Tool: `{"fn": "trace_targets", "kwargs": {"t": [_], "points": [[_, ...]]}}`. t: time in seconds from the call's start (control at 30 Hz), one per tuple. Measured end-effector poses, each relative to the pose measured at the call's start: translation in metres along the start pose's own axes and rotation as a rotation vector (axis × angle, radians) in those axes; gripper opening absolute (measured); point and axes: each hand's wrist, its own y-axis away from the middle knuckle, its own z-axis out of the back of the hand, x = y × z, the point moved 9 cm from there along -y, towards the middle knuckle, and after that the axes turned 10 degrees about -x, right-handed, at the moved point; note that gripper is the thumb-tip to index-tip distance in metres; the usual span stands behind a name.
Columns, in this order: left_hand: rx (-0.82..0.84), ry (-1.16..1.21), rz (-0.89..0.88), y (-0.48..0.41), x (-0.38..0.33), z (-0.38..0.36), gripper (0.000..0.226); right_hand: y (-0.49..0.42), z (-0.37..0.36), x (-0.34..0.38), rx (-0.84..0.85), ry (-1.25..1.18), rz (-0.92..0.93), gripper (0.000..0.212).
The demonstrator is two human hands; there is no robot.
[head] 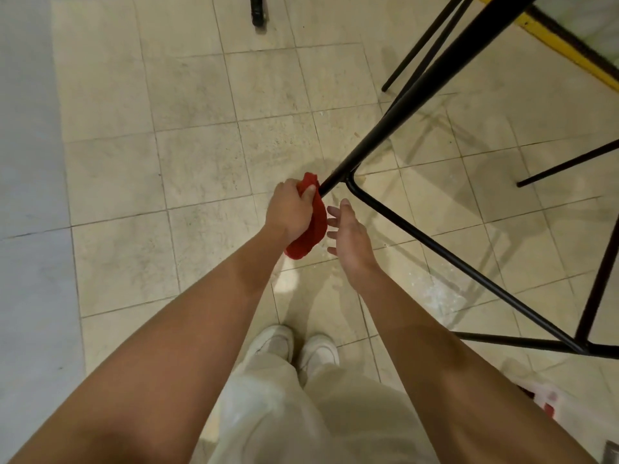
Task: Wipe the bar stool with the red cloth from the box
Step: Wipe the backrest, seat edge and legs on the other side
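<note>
Your left hand grips the crumpled red cloth round the thin black metal stool leg. Your right hand waits at three o'clock, fingers slack. Wrap tight and draw toward one o'clock.

bar stool seat: cut off at top edge | 1 leg tip: hidden in red cloth | white-and-red item: blurred

scuffed beige floor tiles, grey strip along the left.

Warm, even indoor light; soft stool shadows on floor tiles; wide-angle bending at edges; slight softness.
</note>
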Motion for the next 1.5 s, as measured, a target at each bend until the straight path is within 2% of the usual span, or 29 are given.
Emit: {"fn": "trace_targets", "kwargs": {"t": [0.07, 0.23, 0.33, 0.4, 0.47, 0.53, 0.63, 0.7, 0.8, 1.0, 1.13, 1.23, 1.3, 1.43, 1.5], "points": [[0.072, 0.054, 0.072, 0.012, 0.006, -0.001, 0.019, 0.004, 0.001, 0.001, 0.019, -0.009, 0.003, 0.053], [0.272, 0.147, 0.116, 0.041, 0.013, -0.009, 0.031, 0.016, 0.003, -0.005, 0.076, -0.053, 0.065, 0.04], [0.481, 0.391, 0.302, 0.05, 0.016, -0.013, 0.04, 0.015, 0.005, -0.018, 0.064, -0.17, 0.034, 0.043], [0.541, 0.433, 0.354, 0.05, 0.015, -0.01, 0.039, 0.011, 0.007, -0.025, 0.033, -0.271, -0.023, 0.042], [0.451, 0.391, 0.331, 0.037, 0.016, 0.002, 0.032, 0.006, 0.007, -0.029, -0.004, -0.376, -0.08, 0.04], [0.269, 0.361, 0.302, 0.016, 0.022, 0.019, 0.023, 0.002, 0.007, -0.027, -0.035, -0.461, -0.097, 0.038], [0.147, 0.32, 0.246, -0.003, 0.026, 0.033, 0.022, 0.0, 0.002, -0.007, -0.09, -0.417, 0.022, 0.039], [0.151, 0.305, 0.196, -0.006, 0.019, 0.03, 0.028, 0.002, -0.007, 0.009, -0.14, -0.359, 0.127, 0.032], [0.162, 0.331, 0.183, -0.01, 0.014, 0.024, 0.029, 0.0, -0.018, 0.015, -0.279, -0.295, 0.226, 0.047], [0.124, 0.364, 0.248, -0.023, 0.034, 0.019, 0.024, -0.028, -0.04, -0.01, -0.337, -0.195, 0.156, 0.045], [0.096, 0.364, 0.288, -0.026, 0.049, 0.021, 0.022, -0.018, -0.032, -0.007, -0.433, -0.317, 0.241, 0.045], [0.097, 0.359, 0.295, -0.029, 0.053, 0.017, 0.022, -0.017, -0.034, -0.005, -0.483, -0.318, 0.283, 0.045], [0.111, 0.347, 0.298, -0.03, 0.054, 0.01, 0.024, -0.025, -0.036, -0.01, -0.474, -0.268, 0.261, 0.043], [0.116, 0.333, 0.31, -0.033, 0.059, -0.004, 0.024, -0.047, -0.045, -0.025, -0.352, -0.125, 0.23, 0.038], [0.117, 0.326, 0.312, -0.034, 0.063, -0.008, 0.024, -0.05, -0.045, -0.025, -0.323, -0.081, 0.265, 0.034]]}}
